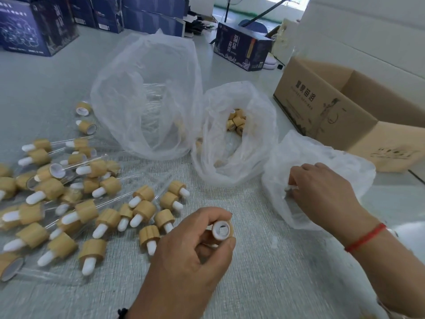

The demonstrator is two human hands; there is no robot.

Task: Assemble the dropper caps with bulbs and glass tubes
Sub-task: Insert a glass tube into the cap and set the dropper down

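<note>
My left hand (pixel 190 249) grips a bamboo-coloured dropper cap (pixel 222 230) near the table's front, its white open underside facing me. My right hand (pixel 322 189) reaches into a small clear plastic bag (pixel 322 157) on the right; its fingertips are curled inside the bag's mouth and seem to pinch something small and white, but what it is cannot be made out. A pile of assembled droppers (pixel 76 199), with bamboo caps, white bulbs and glass tubes, lies at the left. A middle bag (pixel 234 134) holds loose bamboo caps. The tall bag (pixel 147 95) holds glass tubes.
An open brown cardboard box (pixel 345 107) stands at the right. Dark blue printed boxes (pixel 39 26) line the back left, and another (pixel 241 47) lies at the back centre. The table (pixel 264 272) has a grey textured cover.
</note>
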